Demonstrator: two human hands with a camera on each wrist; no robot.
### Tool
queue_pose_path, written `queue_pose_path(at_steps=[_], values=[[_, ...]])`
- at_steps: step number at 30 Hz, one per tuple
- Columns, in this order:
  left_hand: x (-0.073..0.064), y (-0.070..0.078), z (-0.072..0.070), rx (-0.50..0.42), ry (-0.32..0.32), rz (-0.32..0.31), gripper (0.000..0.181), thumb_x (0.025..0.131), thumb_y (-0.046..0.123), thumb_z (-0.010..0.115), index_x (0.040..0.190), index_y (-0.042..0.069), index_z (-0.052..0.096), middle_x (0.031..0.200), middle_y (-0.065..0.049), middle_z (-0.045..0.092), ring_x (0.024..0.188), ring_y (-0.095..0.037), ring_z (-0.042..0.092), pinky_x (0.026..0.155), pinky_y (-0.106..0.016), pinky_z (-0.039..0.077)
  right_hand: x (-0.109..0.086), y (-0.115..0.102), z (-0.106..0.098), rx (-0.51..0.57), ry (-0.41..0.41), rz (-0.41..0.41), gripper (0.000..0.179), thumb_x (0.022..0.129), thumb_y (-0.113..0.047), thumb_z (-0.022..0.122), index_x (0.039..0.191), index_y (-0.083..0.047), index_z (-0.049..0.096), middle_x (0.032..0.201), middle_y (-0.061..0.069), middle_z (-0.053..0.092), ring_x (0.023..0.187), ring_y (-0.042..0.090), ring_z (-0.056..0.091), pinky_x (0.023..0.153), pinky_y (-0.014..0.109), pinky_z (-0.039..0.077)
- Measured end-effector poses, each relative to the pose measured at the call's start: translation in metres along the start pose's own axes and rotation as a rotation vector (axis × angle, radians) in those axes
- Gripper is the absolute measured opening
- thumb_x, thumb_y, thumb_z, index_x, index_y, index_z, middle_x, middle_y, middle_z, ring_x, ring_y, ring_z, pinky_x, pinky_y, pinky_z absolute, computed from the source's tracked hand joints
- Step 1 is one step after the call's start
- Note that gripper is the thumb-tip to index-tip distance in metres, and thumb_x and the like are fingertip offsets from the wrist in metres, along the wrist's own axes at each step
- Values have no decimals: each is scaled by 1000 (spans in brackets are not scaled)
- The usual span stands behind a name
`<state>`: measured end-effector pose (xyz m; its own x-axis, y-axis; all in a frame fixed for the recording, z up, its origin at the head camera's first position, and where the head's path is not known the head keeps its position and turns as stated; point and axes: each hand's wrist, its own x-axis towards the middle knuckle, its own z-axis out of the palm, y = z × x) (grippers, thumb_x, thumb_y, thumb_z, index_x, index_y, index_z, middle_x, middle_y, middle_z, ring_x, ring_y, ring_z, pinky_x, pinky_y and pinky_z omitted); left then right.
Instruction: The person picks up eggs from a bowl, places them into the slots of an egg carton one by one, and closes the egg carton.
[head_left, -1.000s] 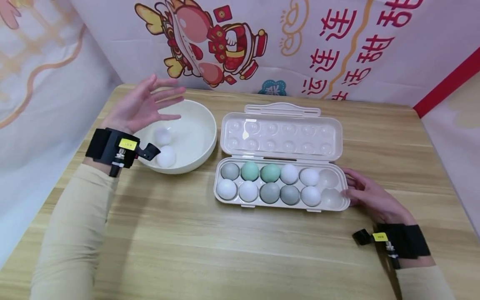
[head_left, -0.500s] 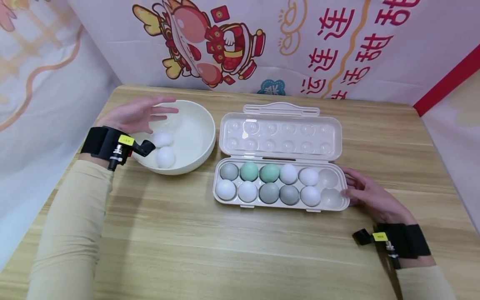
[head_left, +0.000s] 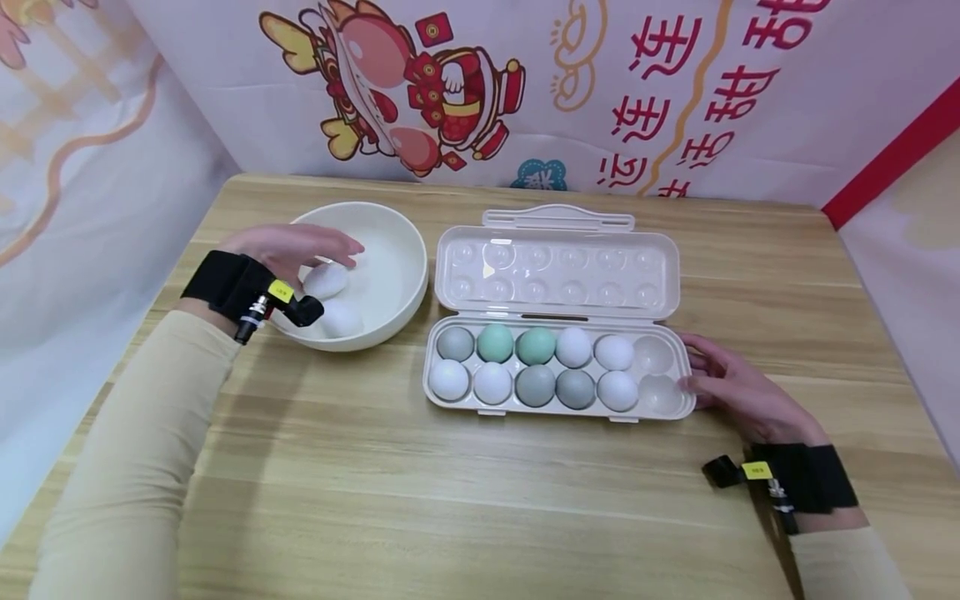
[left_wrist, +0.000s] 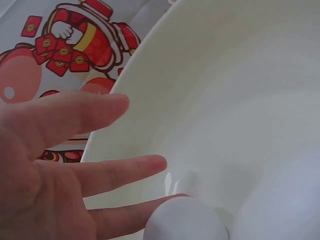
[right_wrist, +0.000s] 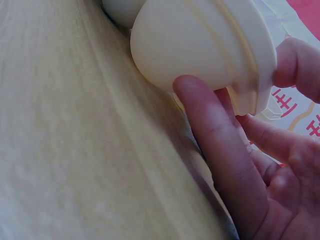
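At the left stands a cream bowl (head_left: 393, 258) holding two white eggs, one (head_left: 326, 282) farther back and one (head_left: 342, 319) nearer. My left hand (head_left: 288, 247) reaches over the bowl's left rim, its fingers extended above the farther egg. In the left wrist view those fingers are spread, and one fingertip lies beside a white egg (left_wrist: 186, 220); whether it touches is hard to tell. My right hand (head_left: 750, 392) grips the right end of an open egg box (head_left: 660, 398), thumb on the rim and fingers under it, as the right wrist view shows.
White, grey and green eggs fill the box's cups except the two at the right end. Its clear-dimpled lid (head_left: 558, 275) lies folded back behind it. A printed cloth (head_left: 465, 92) hangs along the back of the wooden table (head_left: 450, 500).
My left hand has come down from above the bowl into it, toward the farther egg. The right hand keeps its grip on the egg box.
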<state>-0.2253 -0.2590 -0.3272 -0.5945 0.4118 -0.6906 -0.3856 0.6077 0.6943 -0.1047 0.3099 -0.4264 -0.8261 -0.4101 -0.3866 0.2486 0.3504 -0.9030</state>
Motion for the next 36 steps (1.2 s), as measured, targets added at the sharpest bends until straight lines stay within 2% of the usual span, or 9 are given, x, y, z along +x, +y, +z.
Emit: queue_pose_path(at_steps=[3, 6, 12, 15, 18, 23, 26, 31, 36], values=[[1, 5, 4, 99, 12, -49, 62, 95, 29, 47, 143, 5, 18, 152, -20, 5, 133, -41, 2, 94, -71, 28, 0, -1, -1, -9, 2, -5, 63, 90, -19, 57, 143, -12, 24, 123, -1, 49, 97, 14, 56, 75, 32, 51], [1, 7, 6, 184, -7, -81, 64, 93, 33, 49, 143, 5, 19, 151, -22, 5, 132, -39, 3, 94, -66, 34, 0, -2, -1, -26, 8, -4, 63, 90, -20, 58, 143, -13, 25, 124, 1, 50, 96, 16, 56, 74, 32, 52], [1, 7, 7, 247, -26, -97, 61, 91, 26, 54, 141, 3, 26, 149, -22, 8, 129, -40, 10, 95, -59, 39, 0, -4, -2, -18, 15, -2, 65, 89, -21, 59, 143, -11, 24, 123, 0, 50, 96, 15, 57, 75, 32, 52], [2, 6, 8, 308, -4, -94, 55, 91, 22, 55, 137, 1, 34, 146, -24, 16, 125, -38, 21, 92, -50, 46, 1, -2, -2, 2, 8, -18, 64, 90, -18, 58, 143, -8, 23, 120, -4, 51, 96, 13, 58, 74, 32, 53], [5, 6, 9, 350, 61, -96, 46, 92, 18, 54, 131, -2, 41, 140, -25, 25, 118, -36, 32, 86, -42, 52, 1, 0, -2, 24, 5, -35, 64, 90, -15, 57, 143, -6, 23, 117, -6, 52, 94, 12, 59, 73, 31, 54], [9, 7, 12, 315, 206, -121, 37, 90, 9, 53, 122, -6, 46, 122, -22, 36, 99, -30, 45, 77, -35, 55, 2, 4, 0, 55, 2, -62, 63, 89, -12, 58, 142, -7, 25, 117, -7, 55, 93, 13, 60, 71, 30, 54], [9, 10, 14, 275, 256, -117, 34, 89, 6, 51, 120, -8, 45, 112, -19, 38, 93, -27, 46, 74, -33, 55, 1, 5, 1, 59, 6, -71, 64, 88, -11, 59, 142, -7, 25, 118, -6, 55, 93, 12, 59, 71, 29, 54], [8, 16, 17, 205, 289, -81, 33, 90, 5, 51, 119, -8, 42, 104, -15, 39, 92, -24, 46, 73, -30, 55, 0, 3, 2, 52, 21, -52, 67, 87, -12, 60, 143, -8, 23, 118, -5, 53, 94, 13, 59, 71, 30, 54], [7, 25, 24, 187, 320, -54, 34, 90, 7, 51, 119, -8, 41, 108, -15, 38, 94, -25, 45, 73, -29, 55, 0, 1, 3, 51, 18, -51, 67, 88, -11, 59, 143, -7, 22, 119, -3, 53, 94, 13, 58, 71, 30, 53]])
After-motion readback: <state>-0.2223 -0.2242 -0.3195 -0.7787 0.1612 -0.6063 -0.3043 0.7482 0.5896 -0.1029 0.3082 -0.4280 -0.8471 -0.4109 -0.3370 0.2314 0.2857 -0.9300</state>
